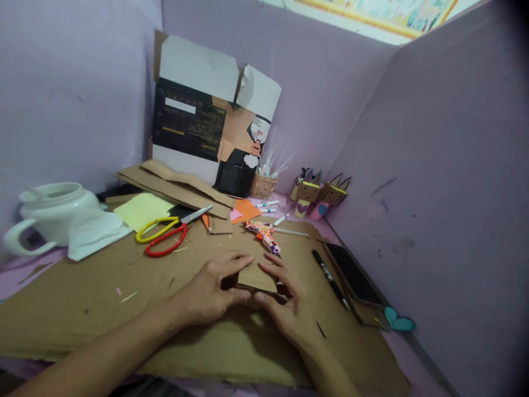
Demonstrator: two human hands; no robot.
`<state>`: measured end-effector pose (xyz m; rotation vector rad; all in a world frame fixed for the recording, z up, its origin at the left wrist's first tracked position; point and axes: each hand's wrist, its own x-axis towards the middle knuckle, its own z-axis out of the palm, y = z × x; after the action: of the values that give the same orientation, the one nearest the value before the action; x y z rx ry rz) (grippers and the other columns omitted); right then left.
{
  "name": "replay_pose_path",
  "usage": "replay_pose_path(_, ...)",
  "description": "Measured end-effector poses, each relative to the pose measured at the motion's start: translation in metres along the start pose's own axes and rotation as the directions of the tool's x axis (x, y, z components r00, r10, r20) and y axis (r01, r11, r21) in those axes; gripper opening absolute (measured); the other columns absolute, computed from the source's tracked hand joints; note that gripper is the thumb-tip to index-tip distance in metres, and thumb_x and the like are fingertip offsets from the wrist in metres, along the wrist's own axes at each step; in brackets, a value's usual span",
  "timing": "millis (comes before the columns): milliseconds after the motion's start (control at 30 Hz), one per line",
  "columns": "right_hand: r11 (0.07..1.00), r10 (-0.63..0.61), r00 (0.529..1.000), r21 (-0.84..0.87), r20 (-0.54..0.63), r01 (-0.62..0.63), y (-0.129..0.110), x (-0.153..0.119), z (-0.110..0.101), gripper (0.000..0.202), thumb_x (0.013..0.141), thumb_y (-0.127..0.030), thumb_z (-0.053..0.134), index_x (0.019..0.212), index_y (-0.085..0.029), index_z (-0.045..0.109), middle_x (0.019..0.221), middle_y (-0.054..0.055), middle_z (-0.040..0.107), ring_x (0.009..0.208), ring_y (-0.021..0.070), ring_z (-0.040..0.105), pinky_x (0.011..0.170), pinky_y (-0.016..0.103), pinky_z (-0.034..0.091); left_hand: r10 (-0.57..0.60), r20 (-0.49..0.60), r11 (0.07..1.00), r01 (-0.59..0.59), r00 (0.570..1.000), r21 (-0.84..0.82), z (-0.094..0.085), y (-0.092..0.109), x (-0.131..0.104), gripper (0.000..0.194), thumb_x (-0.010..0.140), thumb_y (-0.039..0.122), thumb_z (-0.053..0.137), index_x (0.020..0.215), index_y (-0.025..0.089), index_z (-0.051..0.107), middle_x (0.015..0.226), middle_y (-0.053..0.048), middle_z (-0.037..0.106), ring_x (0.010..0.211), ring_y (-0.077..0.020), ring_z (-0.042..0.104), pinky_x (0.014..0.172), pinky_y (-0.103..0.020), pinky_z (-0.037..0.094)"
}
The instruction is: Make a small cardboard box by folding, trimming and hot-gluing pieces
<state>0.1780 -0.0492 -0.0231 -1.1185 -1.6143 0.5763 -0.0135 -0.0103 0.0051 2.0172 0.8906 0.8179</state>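
Note:
Between my two hands is a small brown cardboard box (258, 277), with a flat top facing me. My left hand (217, 284) grips its left side, thumb at the front and fingers along the back. On the other side my right hand (285, 286) holds it the same way, thumb low at the front edge. The box's underside and far face are hidden. Just beyond it lies a flower-patterned glue gun (264, 234) with a glue stick (292, 231) poking out. Scissors (173, 231) with yellow and red handles rest open to the left.
A cardboard sheet (103, 298) covers the tabletop. A white teapot (58, 209) stands at left beside a tissue. Right of my hands lie a black marker (330, 278) and a phone (351, 273). Cardboard figures (309, 193), a basket (263, 186) and an unfolded box (190, 116) stand behind.

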Motion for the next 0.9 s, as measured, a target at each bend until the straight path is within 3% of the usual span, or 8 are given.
replay_pose_path(167,0.994,-0.096,0.995,-0.048,-0.025,0.095,-0.001,-0.001,0.000,0.031,0.074,-0.029,0.072,0.105,-0.030,0.069,0.134,0.010,0.051,0.118,0.0305,0.052,0.076,0.040,0.054,0.023,0.006,1.000,-0.023,1.000,-0.007,0.000,-0.001,0.000,0.047,0.074,0.027,0.064,0.121,0.020,0.061,0.130,-0.008,0.054,0.105,-0.0243,0.058,0.091,-0.035,0.047)
replay_pose_path(300,0.990,-0.130,0.991,-0.063,-0.037,0.127,0.000,-0.001,0.000,0.030,0.074,-0.026,0.071,0.104,-0.032,0.069,0.129,0.009,0.056,0.113,0.0289,0.055,0.080,0.042,0.052,0.072,-0.006,0.997,-0.073,0.997,-0.015,-0.002,0.001,0.001,0.047,0.073,0.028,0.065,0.120,0.020,0.062,0.128,-0.008,0.056,0.113,-0.0269,0.053,0.096,-0.037,0.044)
replay_pose_path(367,0.990,-0.126,0.992,-0.067,-0.031,0.124,-0.001,-0.001,-0.002,0.030,0.076,-0.026,0.069,0.105,-0.031,0.069,0.128,0.009,0.056,0.115,0.0292,0.055,0.081,0.042,0.052,0.038,0.007,0.998,-0.038,0.999,-0.050,-0.003,0.003,0.001,0.057,0.071,0.027,0.067,0.126,0.021,0.057,0.126,-0.008,0.058,0.113,-0.0277,0.053,0.095,-0.038,0.044)
replay_pose_path(500,0.997,-0.056,0.998,-0.058,-0.014,0.055,-0.003,-0.001,-0.005,0.025,0.080,-0.029,0.063,0.105,-0.029,0.068,0.129,0.010,0.054,0.118,0.0289,0.053,0.074,0.037,0.054,-0.102,0.076,0.975,0.115,0.992,-0.190,-0.001,0.006,-0.001,0.075,0.065,0.012,0.061,0.137,0.018,0.043,0.109,-0.007,0.064,0.087,-0.0212,0.061,0.077,-0.032,0.050)
replay_pose_path(600,0.999,-0.019,1.000,-0.051,-0.022,0.018,-0.001,0.000,-0.006,0.025,0.083,-0.034,0.060,0.107,-0.027,0.064,0.133,0.011,0.050,0.123,0.0290,0.048,0.077,0.036,0.053,-0.055,0.009,0.971,0.055,0.998,-0.233,0.002,0.004,-0.002,0.074,0.061,0.009,0.063,0.132,0.021,0.048,0.116,-0.007,0.060,0.090,-0.0208,0.059,0.076,-0.030,0.049)
replay_pose_path(733,0.994,0.057,0.992,0.101,-0.114,-0.045,0.005,0.000,-0.001,0.033,0.082,-0.043,0.059,0.110,-0.027,0.053,0.127,0.010,0.054,0.122,0.0275,0.049,0.092,0.043,0.045,-0.041,-0.054,0.954,0.023,0.998,-0.299,0.002,0.002,-0.001,0.071,0.061,0.012,0.066,0.130,0.024,0.050,0.125,-0.007,0.054,0.105,-0.0237,0.053,0.084,-0.033,0.047)
replay_pose_path(900,0.937,0.156,0.985,0.328,-0.071,-0.125,0.009,0.000,0.005,0.029,0.077,-0.043,0.066,0.092,-0.028,0.047,0.125,0.008,0.055,0.101,0.0224,0.061,0.083,0.037,0.050,-0.070,-0.023,0.959,0.061,0.997,-0.277,-0.001,0.002,0.002,0.069,0.056,0.019,0.073,0.123,0.018,0.055,0.119,-0.008,0.056,0.107,-0.0280,0.053,0.093,-0.040,0.042)
